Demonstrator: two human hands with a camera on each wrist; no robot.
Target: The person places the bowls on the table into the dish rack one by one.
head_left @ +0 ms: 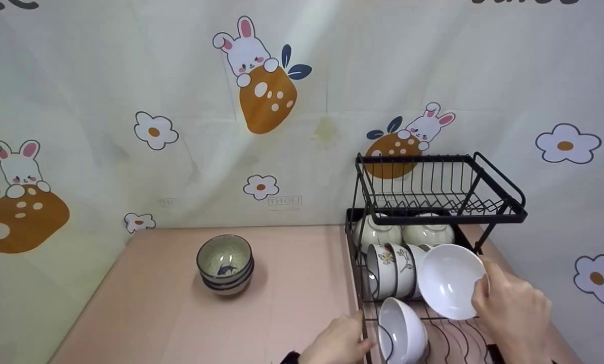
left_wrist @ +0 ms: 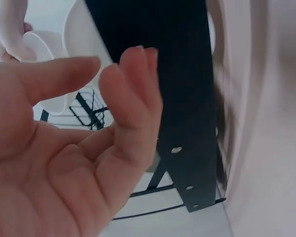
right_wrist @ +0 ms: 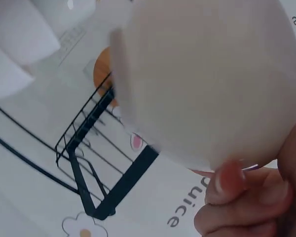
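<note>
My right hand (head_left: 514, 303) pinches a white bowl (head_left: 448, 283) at its right rim, its inside facing the head camera. In the right wrist view, the fingers (right_wrist: 232, 182) press the bowl's edge and its pale outside (right_wrist: 207, 79) fills much of the picture. My left hand (head_left: 335, 341) is at the left side of the black dish rack (head_left: 361, 303). Its loosely bent fingers (left_wrist: 133, 98) lie by the rack's dark side panel (left_wrist: 172, 108), the thumb apart from them. Beside that hand, another white bowl (head_left: 408, 331) stands on edge in the front wires.
Several patterned bowls (head_left: 385, 270) stand on edge in the lower tier, with cream bowls (head_left: 378, 232) upside down behind. Above them is the upper wire basket (head_left: 433, 199). A stack of greenish bowls (head_left: 226, 265) sits on the table at left. A printed cloth (head_left: 190, 76) hangs behind.
</note>
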